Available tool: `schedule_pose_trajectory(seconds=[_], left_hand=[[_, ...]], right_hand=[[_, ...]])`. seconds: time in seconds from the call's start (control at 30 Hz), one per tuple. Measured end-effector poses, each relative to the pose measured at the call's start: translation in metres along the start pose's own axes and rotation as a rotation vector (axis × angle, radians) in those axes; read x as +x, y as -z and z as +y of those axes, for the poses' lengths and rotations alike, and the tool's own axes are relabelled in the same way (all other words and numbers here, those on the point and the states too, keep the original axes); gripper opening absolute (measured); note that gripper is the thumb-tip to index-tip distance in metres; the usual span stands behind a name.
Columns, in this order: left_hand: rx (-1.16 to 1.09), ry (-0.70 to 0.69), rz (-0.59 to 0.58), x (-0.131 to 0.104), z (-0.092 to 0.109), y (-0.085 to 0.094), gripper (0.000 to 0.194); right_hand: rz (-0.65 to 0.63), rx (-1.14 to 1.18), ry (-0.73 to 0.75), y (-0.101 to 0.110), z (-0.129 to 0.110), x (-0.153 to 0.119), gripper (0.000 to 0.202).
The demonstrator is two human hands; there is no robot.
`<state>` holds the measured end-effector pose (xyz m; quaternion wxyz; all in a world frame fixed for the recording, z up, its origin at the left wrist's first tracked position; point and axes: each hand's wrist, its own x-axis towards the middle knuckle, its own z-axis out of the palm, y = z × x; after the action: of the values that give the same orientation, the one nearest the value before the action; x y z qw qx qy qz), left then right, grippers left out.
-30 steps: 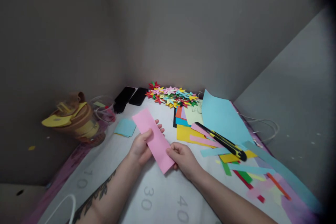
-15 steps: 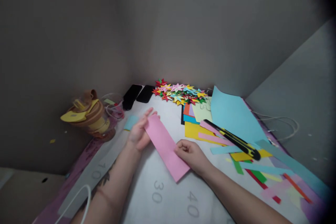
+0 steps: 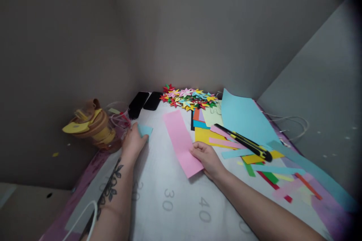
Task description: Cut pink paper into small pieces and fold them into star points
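Observation:
My right hand [image 3: 204, 157] pinches the right edge of a long pink paper strip [image 3: 182, 145], which is raised above the white table sheet. At the left, my left hand [image 3: 134, 141] is over a small light blue paper piece [image 3: 145, 131], its thumb resting on the paper and its other fingers at the far left edge. The blue piece sticks out between thumb and fingers. A pile of folded paper stars [image 3: 188, 98] lies behind the strip.
A black and yellow cutter [image 3: 246, 142] lies on coloured paper strips at the right, beside a large light blue sheet [image 3: 246, 118]. Two dark phones [image 3: 153, 101] and a brown and yellow cup [image 3: 97, 130] stand or lie at the left.
My left hand has let go of the pink strip and moved left onto the light blue paper. The strip is now held by my right hand alone and points more upright.

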<state>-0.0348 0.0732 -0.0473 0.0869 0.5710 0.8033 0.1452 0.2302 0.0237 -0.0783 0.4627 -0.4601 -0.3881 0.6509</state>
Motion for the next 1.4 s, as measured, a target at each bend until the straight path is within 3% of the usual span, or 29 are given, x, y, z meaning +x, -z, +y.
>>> schedule_pose_trajectory(seconds=[0.23, 0.37, 0.47, 0.57, 0.63, 0.67, 0.7, 0.77, 0.83, 0.87, 0.97, 1.07, 1.3, 1.4], left_hand=[[-0.312, -0.017, 0.082, 0.011, -0.010, -0.005, 0.065], [-0.577, -0.165, -0.104, 0.005, 0.000, -0.009, 0.062], [-0.448, -0.276, -0.174, 0.002, 0.004, -0.011, 0.056], [-0.260, -0.308, -0.006, -0.001, 0.009, -0.009, 0.048], [-0.297, -0.276, 0.027, -0.006, 0.016, -0.006, 0.034], [-0.371, -0.246, -0.043, -0.011, 0.022, -0.006, 0.028], [-0.475, -0.203, -0.185, -0.018, 0.029, -0.006, 0.028], [-0.724, -0.132, -0.574, -0.034, 0.045, -0.011, 0.041], [-1.059, -0.110, -0.863, -0.052, 0.061, -0.018, 0.042], [-1.220, -0.100, -0.946, -0.059, 0.068, -0.022, 0.041], [-1.640, 0.065, -0.978, -0.070, 0.080, -0.031, 0.039], [-1.879, 0.209, -1.040, -0.068, 0.081, -0.033, 0.038], [-1.990, 0.296, -1.078, -0.060, 0.072, -0.024, 0.036], [-2.049, 0.293, -1.107, -0.058, 0.068, -0.016, 0.037]], right_hand=[[-0.007, 0.026, 0.022, 0.002, 0.004, 0.002, 0.028], [0.021, 0.041, 0.026, 0.003, 0.003, 0.003, 0.027], [0.057, 0.059, 0.059, 0.004, 0.001, 0.004, 0.027], [0.092, 0.086, 0.078, 0.005, -0.001, 0.005, 0.027], [0.113, 0.096, 0.074, 0.005, -0.002, 0.006, 0.028], [0.122, 0.099, 0.067, 0.004, -0.003, 0.006, 0.028], [0.132, 0.103, 0.060, 0.004, -0.004, 0.007, 0.029], [0.158, 0.121, 0.045, 0.002, -0.006, 0.008, 0.030], [0.168, 0.143, 0.028, -0.001, -0.008, 0.008, 0.031], [0.158, 0.148, 0.018, -0.002, -0.009, 0.007, 0.031], [0.079, 0.114, -0.033, -0.007, -0.008, 0.000, 0.029], [-0.023, 0.054, -0.068, -0.013, -0.005, -0.008, 0.027], [-0.117, -0.165, 0.005, -0.008, 0.000, -0.011, 0.027], [-0.051, -0.353, 0.230, 0.003, -0.006, -0.007, 0.022]])
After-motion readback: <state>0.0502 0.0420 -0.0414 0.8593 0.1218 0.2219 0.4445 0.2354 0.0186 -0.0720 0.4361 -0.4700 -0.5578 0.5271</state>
